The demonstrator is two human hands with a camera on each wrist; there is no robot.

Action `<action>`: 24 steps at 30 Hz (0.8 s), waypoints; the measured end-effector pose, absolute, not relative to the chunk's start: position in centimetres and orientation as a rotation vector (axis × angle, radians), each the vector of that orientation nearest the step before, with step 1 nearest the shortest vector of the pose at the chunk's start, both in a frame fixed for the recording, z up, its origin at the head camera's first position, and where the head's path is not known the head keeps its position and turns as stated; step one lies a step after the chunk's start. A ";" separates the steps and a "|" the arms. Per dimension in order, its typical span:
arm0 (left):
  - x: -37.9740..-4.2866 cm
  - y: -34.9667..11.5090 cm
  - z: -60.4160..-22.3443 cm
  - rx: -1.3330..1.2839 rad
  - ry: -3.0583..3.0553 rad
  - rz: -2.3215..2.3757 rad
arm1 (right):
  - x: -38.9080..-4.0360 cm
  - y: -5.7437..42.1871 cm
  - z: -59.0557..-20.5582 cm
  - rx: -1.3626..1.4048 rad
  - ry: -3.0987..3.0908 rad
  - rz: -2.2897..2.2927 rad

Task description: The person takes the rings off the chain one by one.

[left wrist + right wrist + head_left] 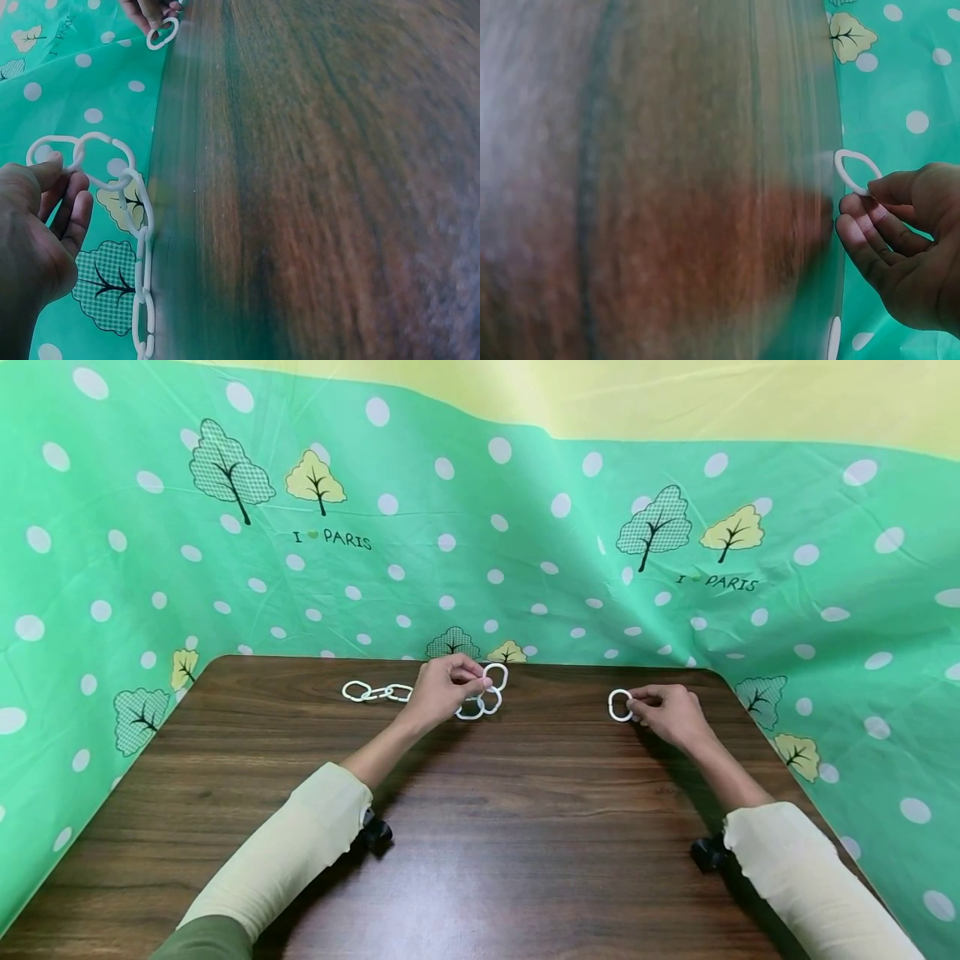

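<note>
2 pale sleeves [288, 843], left grip [444, 687] pinching 1 white chain [126, 180], right grip [671, 712] pinching 1 separate white link [611, 706]

Looks like a curtained-off booth, screened across the upper frame by green dotted fabric [468, 572] printed with trees [225, 464] and furnished with a wood-grain tabletop [525, 827] across the lower frame; cannot be told as home or lab

white chain [386, 692] of oval links, its left stretch lying near the far edge of the table [480, 810], its right end lifted, the end link [52, 137] pinched, one loose link [611, 705], white, oval, pinched roughly upright, well apart
</note>
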State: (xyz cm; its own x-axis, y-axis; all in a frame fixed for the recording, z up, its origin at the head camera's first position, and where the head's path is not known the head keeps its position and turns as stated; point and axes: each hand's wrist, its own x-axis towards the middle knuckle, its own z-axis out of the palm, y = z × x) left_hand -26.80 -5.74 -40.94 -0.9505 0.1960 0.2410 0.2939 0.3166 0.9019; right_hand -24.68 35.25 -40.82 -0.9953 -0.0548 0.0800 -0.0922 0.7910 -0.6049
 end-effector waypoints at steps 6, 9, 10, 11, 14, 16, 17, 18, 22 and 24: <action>-26.8 -5.8 -40.9 -0.454 -2.482 -1.718 | -24.9 36.0 -41.0 0.067 -2.920 0.980; -26.8 -5.8 -40.9 -0.456 -2.481 -1.713 | -24.9 36.4 -41.0 0.037 -2.929 0.974; -26.8 -5.8 -40.9 -0.458 -2.481 -1.713 | -24.9 36.5 -41.0 0.026 -2.930 0.970; -26.8 -5.8 -40.9 -0.461 -2.480 -1.714 | -24.9 36.6 -41.0 0.015 -2.929 0.970; -26.8 -5.8 -40.9 -0.467 -2.479 -1.722 | -24.9 37.0 -41.0 -0.020 -2.927 0.978; -26.8 -5.8 -40.9 -0.470 -2.479 -1.724 | -24.9 37.2 -41.0 -0.046 -2.927 0.985; -26.8 -5.8 -41.0 -0.470 -2.480 -1.725 | -24.9 37.3 -41.0 -0.058 -2.928 0.990; -26.9 -5.7 -41.0 -0.469 -2.480 -1.724 | -24.9 37.4 -41.0 -0.072 -2.929 0.992; -26.9 -5.7 -41.1 -0.463 -2.482 -1.725 | -25.0 38.0 -41.0 -0.105 -2.938 0.994; -26.9 -5.7 -41.1 -0.461 -2.483 -1.727 | -24.9 38.2 -41.0 -0.117 -2.944 0.989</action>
